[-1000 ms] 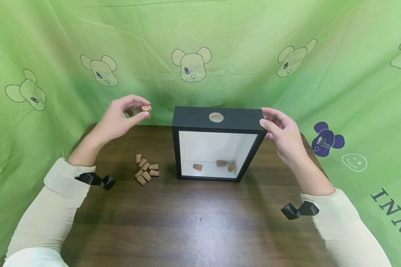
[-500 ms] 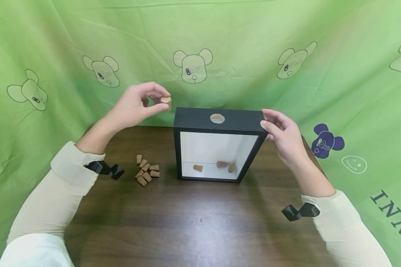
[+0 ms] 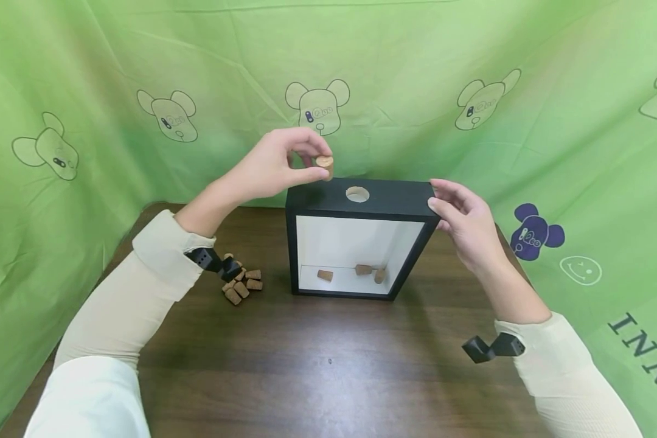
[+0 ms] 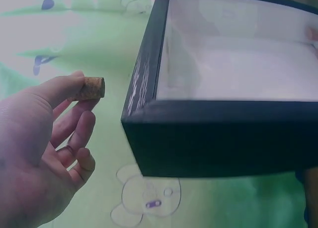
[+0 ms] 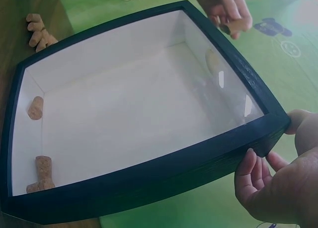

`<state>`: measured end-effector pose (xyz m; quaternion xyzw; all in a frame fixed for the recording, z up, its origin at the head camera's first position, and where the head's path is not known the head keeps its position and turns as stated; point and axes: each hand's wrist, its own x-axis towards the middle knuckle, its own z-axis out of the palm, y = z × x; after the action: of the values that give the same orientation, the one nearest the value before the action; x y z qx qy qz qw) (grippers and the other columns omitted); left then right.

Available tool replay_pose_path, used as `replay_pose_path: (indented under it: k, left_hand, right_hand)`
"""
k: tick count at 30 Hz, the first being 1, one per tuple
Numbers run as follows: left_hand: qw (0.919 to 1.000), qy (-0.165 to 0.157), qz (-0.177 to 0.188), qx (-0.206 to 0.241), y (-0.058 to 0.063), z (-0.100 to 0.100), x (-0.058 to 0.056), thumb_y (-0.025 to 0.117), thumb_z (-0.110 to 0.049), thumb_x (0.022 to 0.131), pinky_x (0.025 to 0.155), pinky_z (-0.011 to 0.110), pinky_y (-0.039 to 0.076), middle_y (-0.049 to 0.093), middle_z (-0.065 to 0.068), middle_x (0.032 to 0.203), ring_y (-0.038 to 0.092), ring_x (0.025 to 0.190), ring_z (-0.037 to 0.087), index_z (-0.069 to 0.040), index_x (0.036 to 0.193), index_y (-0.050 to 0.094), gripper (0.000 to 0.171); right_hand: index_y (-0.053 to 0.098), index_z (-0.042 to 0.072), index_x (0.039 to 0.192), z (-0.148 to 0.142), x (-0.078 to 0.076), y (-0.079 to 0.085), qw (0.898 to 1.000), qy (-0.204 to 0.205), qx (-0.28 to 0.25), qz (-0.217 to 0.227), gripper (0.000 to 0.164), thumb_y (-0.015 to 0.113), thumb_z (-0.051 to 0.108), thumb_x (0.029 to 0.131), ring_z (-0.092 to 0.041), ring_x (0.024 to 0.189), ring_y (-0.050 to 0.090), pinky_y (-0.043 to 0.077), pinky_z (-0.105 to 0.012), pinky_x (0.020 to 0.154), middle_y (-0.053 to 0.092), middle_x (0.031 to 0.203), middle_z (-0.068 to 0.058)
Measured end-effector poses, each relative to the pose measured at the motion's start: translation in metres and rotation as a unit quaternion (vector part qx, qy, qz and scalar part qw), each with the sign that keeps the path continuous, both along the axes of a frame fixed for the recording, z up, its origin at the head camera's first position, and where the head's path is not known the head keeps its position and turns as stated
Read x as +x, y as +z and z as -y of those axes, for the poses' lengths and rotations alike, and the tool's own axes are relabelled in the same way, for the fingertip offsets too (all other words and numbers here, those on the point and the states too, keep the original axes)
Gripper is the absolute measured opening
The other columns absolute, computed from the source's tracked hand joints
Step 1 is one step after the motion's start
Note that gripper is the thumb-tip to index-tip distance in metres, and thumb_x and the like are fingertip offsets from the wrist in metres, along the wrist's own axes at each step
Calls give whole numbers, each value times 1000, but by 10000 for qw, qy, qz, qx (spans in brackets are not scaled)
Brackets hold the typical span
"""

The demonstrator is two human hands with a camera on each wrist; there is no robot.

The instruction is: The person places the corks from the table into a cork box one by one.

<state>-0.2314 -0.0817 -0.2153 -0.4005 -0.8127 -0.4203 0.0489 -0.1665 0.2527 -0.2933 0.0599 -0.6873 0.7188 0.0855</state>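
Between thumb and fingertips my left hand [image 3: 281, 161] pinches a cork [image 3: 325, 165], held upright above the left part of a black box frame [image 3: 394, 196]. The round hole [image 3: 358, 194] in the box's top lies just right of that cork. In the left wrist view the pinched cork [image 4: 93, 88] is apart from the box. My right hand [image 3: 464, 222] grips the box's upper right corner, thumb in front and fingers behind. Inside, behind the clear front, 3 corks lie on the white floor; one is the left cork [image 3: 325, 275].
A pile of several corks [image 3: 241, 289] lies on the brown wooden table [image 3: 285, 365], left of the box and partly behind the left wrist camera [image 3: 227, 267]. A green curtain [image 3: 394, 61] with bear prints hangs behind and at both sides.
My left hand has moved right with the cork, from left of the box to above its top. The right hand stays at the box's corner.
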Motion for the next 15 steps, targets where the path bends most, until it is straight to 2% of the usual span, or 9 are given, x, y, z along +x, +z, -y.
replay_pose_path:
  k: [11, 15]
  left_hand:
    - [9988, -352, 25, -346, -3, -30, -6, 79, -17, 91, 69, 28, 45, 76, -4, 98, 64, 87, 9, -10, 108, 67, 22]
    - [9981, -485, 55, -378, -8, -36, -9, 79, -16, 92, 78, 29, 48, 76, -2, 99, 64, 86, 10, -9, 108, 67, 22]
  right_hand:
    - [63, 5, 132, -1, -1, 0, 10000, 19, -28, -44, 35, 67, 5, 97, -10, 94, 52, 50, -15, 65, 54, 112, -4]
    - [63, 4, 134, -1, -1, 0, 10000, 2, 27, -52, 37, 67, 5, 97, -11, 94, 51, 50, -15, 65, 54, 112, -4]
